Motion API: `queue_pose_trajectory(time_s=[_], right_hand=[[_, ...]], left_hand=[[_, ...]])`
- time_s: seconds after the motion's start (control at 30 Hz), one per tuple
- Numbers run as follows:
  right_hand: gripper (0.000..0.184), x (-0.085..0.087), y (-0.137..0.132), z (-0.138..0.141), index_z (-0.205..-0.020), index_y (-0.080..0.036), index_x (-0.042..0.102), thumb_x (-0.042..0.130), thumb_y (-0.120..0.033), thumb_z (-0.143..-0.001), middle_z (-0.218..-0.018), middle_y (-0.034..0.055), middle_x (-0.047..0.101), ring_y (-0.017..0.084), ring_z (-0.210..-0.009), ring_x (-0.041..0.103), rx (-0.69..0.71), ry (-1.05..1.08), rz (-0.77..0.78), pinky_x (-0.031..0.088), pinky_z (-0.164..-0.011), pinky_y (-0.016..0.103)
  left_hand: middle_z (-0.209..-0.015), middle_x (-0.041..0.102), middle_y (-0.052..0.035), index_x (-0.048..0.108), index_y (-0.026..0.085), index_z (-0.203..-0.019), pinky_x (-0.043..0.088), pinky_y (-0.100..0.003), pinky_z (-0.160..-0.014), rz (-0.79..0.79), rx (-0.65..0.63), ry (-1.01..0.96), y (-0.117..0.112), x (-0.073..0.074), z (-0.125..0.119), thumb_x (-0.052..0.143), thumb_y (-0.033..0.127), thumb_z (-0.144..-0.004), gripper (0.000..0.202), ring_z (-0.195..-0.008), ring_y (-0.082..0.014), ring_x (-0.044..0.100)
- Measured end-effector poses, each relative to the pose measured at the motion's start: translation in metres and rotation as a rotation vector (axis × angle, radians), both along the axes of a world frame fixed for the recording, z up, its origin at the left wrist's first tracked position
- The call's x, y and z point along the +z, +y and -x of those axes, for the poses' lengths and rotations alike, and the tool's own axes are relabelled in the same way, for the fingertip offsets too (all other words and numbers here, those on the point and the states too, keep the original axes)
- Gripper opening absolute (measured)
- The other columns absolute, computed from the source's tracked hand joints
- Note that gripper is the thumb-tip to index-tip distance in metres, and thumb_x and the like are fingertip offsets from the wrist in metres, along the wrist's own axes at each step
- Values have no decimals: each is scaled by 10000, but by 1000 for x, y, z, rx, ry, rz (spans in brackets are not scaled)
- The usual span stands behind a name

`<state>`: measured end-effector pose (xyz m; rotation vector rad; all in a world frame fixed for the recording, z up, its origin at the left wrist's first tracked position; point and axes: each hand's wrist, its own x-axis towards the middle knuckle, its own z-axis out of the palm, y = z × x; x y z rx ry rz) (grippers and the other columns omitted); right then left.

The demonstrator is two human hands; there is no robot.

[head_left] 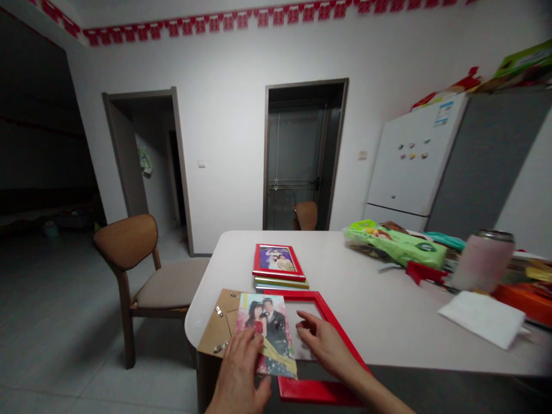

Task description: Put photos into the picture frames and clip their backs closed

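My left hand (241, 368) rests on a wedding photo print (276, 330), fingers laid over its lower left and thumb apart below. Beneath the print is a brown backing board (224, 322) with metal clips, partly covered. My right hand (325, 345) hovers over the opening of a red picture frame (330, 310), thumb and forefinger apart, nothing between them. The frame's lower side (319, 392) extends past the table's near edge. Just beyond lies a stack of picture frames, topped by a red framed photo (278, 261).
The white table (371, 322) carries a green packet (397, 244), a pink tumbler (483, 261), white tissue (483, 316) and an orange box (526, 302) on the right. A wooden chair (146, 276) stands left. Beyond are a fridge (409, 161) and two doorways.
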<state>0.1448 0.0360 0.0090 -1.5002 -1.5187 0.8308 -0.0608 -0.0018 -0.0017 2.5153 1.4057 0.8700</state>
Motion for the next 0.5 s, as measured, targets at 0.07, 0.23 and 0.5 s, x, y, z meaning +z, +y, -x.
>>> queue_pose_trajectory(time_s=[0.07, 0.23, 0.5], right_hand=[[500, 1, 3, 18, -1118, -88, 476, 470, -316, -673, -488, -42, 521, 74, -380, 432, 82, 241, 160, 339, -401, 197], [524, 26, 3, 43, -1136, -136, 425, 541, -327, -661, -536, -57, 521, 70, -446, 481, 96, 669, 59, 369, -423, 179], [354, 30, -8, 44, -961, -158, 513, 456, -412, -720, -717, 52, 628, 126, -563, 586, 110, 707, 205, 448, -505, 230]], left_hand=[[-1297, 358, -106, 431, 173, -1178, 270, -471, -963, 48, -31, 53, 2, -4, -8, 502, 130, -550, 634, -1181, -285, 313], [-1237, 443, -93, 466, 159, -1155, 305, -408, -963, -24, 36, -165, 17, 0, -14, 373, 55, -628, 545, -1152, -217, 376], [-943, 638, -98, 548, 126, -1018, 442, -339, -799, 316, 73, -1222, 14, 42, -34, 442, 440, -761, 420, -884, -228, 581]])
